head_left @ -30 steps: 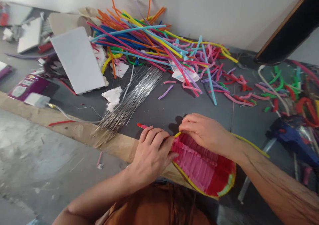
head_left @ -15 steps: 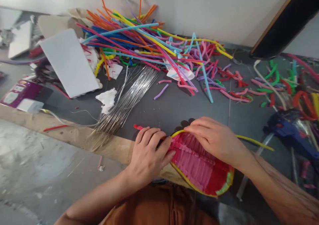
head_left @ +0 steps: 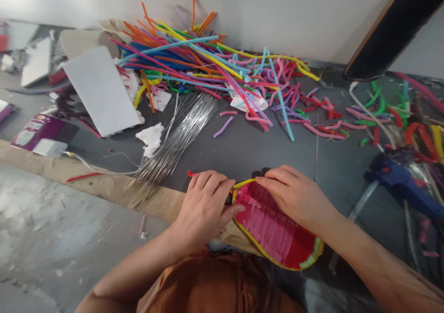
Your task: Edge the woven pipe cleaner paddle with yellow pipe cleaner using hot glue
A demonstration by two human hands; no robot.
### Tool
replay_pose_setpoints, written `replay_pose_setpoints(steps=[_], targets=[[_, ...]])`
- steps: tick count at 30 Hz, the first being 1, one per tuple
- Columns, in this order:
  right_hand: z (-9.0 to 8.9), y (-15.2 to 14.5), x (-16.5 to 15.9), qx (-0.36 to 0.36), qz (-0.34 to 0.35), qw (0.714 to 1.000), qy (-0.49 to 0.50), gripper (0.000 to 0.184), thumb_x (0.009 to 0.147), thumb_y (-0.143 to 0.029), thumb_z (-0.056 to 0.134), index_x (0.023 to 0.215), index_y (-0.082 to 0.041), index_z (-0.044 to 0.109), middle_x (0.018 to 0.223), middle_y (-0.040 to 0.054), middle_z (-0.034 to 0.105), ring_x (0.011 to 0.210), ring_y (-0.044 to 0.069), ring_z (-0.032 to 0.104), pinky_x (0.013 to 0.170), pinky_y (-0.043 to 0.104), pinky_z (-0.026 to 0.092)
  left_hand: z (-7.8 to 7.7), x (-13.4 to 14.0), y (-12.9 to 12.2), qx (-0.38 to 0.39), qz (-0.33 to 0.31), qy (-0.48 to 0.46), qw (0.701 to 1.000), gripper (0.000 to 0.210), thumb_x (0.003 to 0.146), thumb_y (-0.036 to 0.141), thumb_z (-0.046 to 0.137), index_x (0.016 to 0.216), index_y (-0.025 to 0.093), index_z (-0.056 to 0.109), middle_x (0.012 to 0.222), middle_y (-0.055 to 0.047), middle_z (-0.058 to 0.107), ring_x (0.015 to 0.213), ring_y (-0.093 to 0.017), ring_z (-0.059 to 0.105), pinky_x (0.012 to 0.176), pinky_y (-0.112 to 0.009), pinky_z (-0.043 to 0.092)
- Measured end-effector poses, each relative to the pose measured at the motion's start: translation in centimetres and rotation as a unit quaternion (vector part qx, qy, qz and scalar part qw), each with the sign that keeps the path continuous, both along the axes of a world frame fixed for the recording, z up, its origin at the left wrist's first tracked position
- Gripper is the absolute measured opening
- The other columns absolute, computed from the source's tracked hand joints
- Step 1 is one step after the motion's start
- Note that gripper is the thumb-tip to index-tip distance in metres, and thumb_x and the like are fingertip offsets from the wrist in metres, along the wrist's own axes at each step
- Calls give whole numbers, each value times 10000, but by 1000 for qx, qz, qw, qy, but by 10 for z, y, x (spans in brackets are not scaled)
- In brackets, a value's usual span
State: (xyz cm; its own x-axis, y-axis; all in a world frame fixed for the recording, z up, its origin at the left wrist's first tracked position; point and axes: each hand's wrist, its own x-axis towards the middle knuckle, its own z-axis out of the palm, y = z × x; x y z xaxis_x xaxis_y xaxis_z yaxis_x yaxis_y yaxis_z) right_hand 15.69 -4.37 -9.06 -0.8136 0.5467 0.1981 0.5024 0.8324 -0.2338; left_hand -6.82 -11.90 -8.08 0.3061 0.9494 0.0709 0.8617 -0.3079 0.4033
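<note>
A petal-shaped piece made of pipe cleaners (head_left: 274, 234), pink and red inside with a yellow border and a pale green patch at its wide end, is held at the near edge of the table. My left hand (head_left: 210, 206) grips its narrow end, thumb lying over the pink face. My right hand (head_left: 298, 197) pinches the yellow pipe cleaner (head_left: 245, 182) along the top edge and covers part of the piece. Beyond my left fingers a red tip (head_left: 190, 174) pokes out.
Colourful pipe cleaners (head_left: 208, 58) are heaped against the wall. Thin metal wires (head_left: 187, 128) lie in a bundle left of centre. A white box (head_left: 102, 93) stands at the left, near a charger (head_left: 50, 147). On the right are a blue glue gun (head_left: 405, 179) and cut scraps (head_left: 326, 130).
The loose yellow pipe cleaner end that stuck out right of my right wrist is no longer visible. A yellow length now shows between my hands, at the narrow end. The view has shifted slightly.
</note>
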Motion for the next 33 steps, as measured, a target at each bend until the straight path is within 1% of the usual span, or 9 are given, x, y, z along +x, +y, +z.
replay_pose_setpoints(steps=[4, 6, 8, 11, 15, 19, 24, 29, 33], targets=[[-2, 0, 0, -23, -7, 1000, 10, 319, 883, -81, 432, 1056, -180, 681, 921, 78, 678, 795, 187, 563, 765, 348, 517, 5, -1, 7, -31, -5, 1, 999, 330, 864, 433, 598, 1063, 172, 634, 1047, -84, 624, 1052, -259, 504, 922, -435, 413], [-3, 0, 0, -35, -6, 999, 10, 324, 865, -68, 446, 1062, -174, 681, 924, 85, 675, 798, 194, 562, 758, 352, 515, 6, 0, 8, -28, 0, -7, 1000, 223, 891, 365, 570, 997, 189, 658, 1015, -69, 629, 1030, -239, 511, 913, -418, 409], [-3, 0, 0, -37, -4, 999, 11, 325, 848, -53, 462, 1068, -156, 678, 921, 93, 669, 806, 198, 558, 744, 337, 509, 6, 2, 7, -4, 11, -12, 1000, 171, 916, 275, 524, 927, 199, 677, 986, -58, 635, 1007, -219, 516, 901, -402, 400], [-2, 0, -1, -23, 2, 1000, 13, 316, 844, -44, 462, 1060, -130, 675, 900, 98, 662, 797, 197, 546, 725, 316, 500, 4, 3, 8, 26, 15, -7, 1000, 195, 912, 209, 500, 873, 203, 690, 956, -54, 639, 974, -209, 516, 874, -395, 392], [2, 2, 0, -21, 17, 1000, 5, 323, 858, -48, 430, 1065, -120, 667, 877, 93, 650, 782, 192, 532, 732, 313, 497, 4, 3, 13, 10, 4, -7, 1000, 213, 908, 218, 508, 807, 202, 695, 872, -41, 635, 914, -202, 520, 827, -386, 393], [6, 5, -1, -34, 31, 999, -13, 335, 874, -72, 426, 1105, -148, 655, 876, 86, 639, 799, 194, 526, 738, 320, 487, 7, 3, 17, 1, 13, -27, 1000, 195, 900, 215, 533, 776, 201, 683, 825, -24, 636, 871, -182, 537, 821, -373, 387], [6, 6, -4, -40, 42, 997, -45, 320, 869, -94, 470, 1125, -156, 652, 877, 87, 629, 797, 202, 517, 704, 325, 475, 7, 0, 15, -2, 11, -36, 999, 186, 910, 232, 529, 828, 215, 695, 857, -27, 652, 910, -187, 545, 869, -392, 377], [0, 5, -3, -36, 36, 998, -35, 319, 864, -88, 478, 1116, -160, 661, 865, 83, 627, 809, 206, 534, 713, 331, 477, 0, -2, 7, 5, 13, -50, 999, 132, 864, 306, 619, 904, 214, 704, 918, -39, 659, 998, -212, 533, 930, -408, 377], [3, 5, -4, -32, 36, 998, -33, 334, 865, -73, 443, 1093, -159, 671, 876, 88, 640, 787, 204, 535, 716, 342, 490, -5, -1, 3, 20, 14, -55, 998, 152, 898, 254, 559, 901, 233, 710, 890, -34, 661, 960, -204, 534, 927, -416, 379]])
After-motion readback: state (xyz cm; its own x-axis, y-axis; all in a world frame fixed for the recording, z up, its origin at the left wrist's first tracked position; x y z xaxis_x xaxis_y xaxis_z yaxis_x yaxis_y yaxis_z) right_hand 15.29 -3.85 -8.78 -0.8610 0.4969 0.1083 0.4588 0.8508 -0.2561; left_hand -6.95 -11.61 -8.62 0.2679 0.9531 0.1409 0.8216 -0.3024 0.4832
